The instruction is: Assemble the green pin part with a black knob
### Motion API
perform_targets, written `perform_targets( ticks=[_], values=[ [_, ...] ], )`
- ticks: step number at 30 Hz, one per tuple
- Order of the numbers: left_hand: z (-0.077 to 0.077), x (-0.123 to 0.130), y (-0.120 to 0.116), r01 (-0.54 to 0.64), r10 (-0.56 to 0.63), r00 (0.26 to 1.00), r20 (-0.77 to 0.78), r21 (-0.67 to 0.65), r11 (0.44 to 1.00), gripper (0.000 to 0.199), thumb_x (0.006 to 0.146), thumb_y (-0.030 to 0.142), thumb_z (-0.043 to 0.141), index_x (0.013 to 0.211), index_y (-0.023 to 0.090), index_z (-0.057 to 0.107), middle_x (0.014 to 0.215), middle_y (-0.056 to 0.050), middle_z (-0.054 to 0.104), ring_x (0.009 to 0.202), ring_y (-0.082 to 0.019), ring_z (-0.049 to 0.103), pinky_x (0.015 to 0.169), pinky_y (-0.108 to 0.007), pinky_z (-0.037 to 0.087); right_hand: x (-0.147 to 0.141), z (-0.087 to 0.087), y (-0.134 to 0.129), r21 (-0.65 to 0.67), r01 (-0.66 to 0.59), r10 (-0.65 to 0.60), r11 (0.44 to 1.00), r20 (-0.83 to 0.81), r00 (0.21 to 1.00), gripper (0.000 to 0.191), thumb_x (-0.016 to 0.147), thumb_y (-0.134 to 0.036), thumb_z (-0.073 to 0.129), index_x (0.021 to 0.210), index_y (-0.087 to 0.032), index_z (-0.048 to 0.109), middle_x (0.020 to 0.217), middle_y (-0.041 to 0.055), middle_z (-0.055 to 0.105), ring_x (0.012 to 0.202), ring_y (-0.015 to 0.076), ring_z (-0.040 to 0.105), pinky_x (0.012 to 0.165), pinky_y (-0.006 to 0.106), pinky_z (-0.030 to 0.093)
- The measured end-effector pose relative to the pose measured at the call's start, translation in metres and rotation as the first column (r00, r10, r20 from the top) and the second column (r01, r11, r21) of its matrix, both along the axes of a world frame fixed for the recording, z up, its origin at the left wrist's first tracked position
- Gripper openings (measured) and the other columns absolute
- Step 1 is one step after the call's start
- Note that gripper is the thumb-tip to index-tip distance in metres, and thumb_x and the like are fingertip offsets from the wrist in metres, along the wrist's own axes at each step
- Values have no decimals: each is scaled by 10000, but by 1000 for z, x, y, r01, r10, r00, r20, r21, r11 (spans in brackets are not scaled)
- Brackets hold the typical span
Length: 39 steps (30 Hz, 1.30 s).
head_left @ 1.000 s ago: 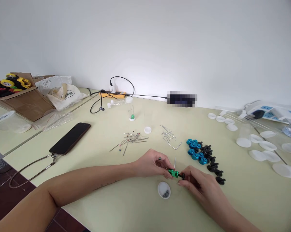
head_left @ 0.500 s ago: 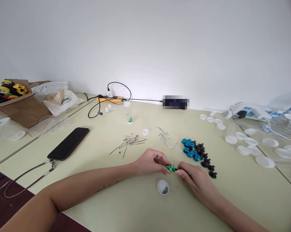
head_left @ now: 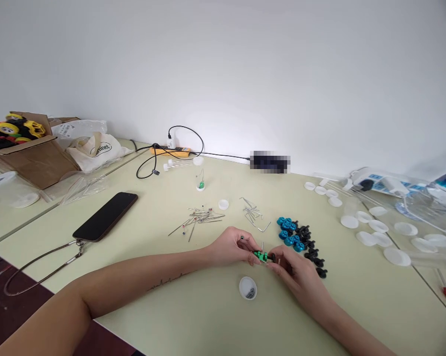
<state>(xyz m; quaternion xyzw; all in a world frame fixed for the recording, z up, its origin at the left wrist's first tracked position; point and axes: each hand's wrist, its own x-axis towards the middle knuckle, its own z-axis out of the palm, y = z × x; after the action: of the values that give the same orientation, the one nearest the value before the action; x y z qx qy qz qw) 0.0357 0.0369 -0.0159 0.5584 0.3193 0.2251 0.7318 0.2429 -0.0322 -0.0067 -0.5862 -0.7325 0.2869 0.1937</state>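
Observation:
Between both hands is a small green part (head_left: 260, 256), with a thin metal pin standing up behind it. My left hand (head_left: 237, 248) pinches its left side, and a thin rod end pokes out between the fingers. On the right, my right hand (head_left: 288, 267) has its fingers closed round a black piece (head_left: 272, 257) that meets the green part. Just below the hands lies a white cap (head_left: 247, 288) with small grey metal bits in it. Blue and black knobs (head_left: 292, 241) are grouped beyond my right hand. Bent metal keys (head_left: 251, 210) lie farther back.
Thin metal rods (head_left: 197, 217) are scattered left of centre, near a small white cap (head_left: 223, 204). A phone (head_left: 106, 216) with a strap lies left. White lids (head_left: 379, 226) and clear tubes spread at the right. A cardboard box (head_left: 41, 158) stands far left.
My right hand has shifted its fingers, and more of the black piece shows beside the green part. The view has turned slightly.

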Motion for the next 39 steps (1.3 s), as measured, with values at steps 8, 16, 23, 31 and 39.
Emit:
perform_targets(
  ticks=[8,16,23,31,39],
  values=[
    [1,2,2,6,-6,1000,0,-3,1000,401,554,311,815,834,85,638,829,-92,668,729,-123,643,733,-240,519,3,-5,2,5,43,-43,999,-31,999,401,880,-551,435,961,-182,567,694,9,522,623,62,432,579,182,339],
    [4,3,1,-77,77,997,13,1,997,440,577,355,806,869,76,630,849,-98,663,711,-103,622,694,-222,514,0,-2,-1,16,52,-51,999,-47,998,442,918,-528,362,1200,-207,471,779,17,544,633,65,448,607,193,359],
    [3,5,1,-63,64,998,-12,7,998,441,560,340,816,866,73,644,844,-97,664,699,-99,616,689,-226,514,2,-2,-2,2,45,-45,999,-88,995,397,941,-492,321,1158,-226,520,906,29,574,754,73,494,714,201,376],
    [-2,3,3,-3,0,999,-50,-42,999,449,528,342,836,844,83,651,871,-97,675,762,-116,639,745,-241,508,7,-4,1,-188,-34,13,982,-114,993,429,922,-565,309,963,-206,540,778,-1,523,697,59,423,646,187,305],
    [-3,1,1,24,-25,998,-57,-18,1000,415,541,309,824,856,87,672,870,-94,682,793,-137,659,779,-262,519,7,-4,2,-277,-87,60,957,-104,993,442,904,-587,333,1044,-217,530,767,1,483,709,63,398,656,184,293]
  ],
)
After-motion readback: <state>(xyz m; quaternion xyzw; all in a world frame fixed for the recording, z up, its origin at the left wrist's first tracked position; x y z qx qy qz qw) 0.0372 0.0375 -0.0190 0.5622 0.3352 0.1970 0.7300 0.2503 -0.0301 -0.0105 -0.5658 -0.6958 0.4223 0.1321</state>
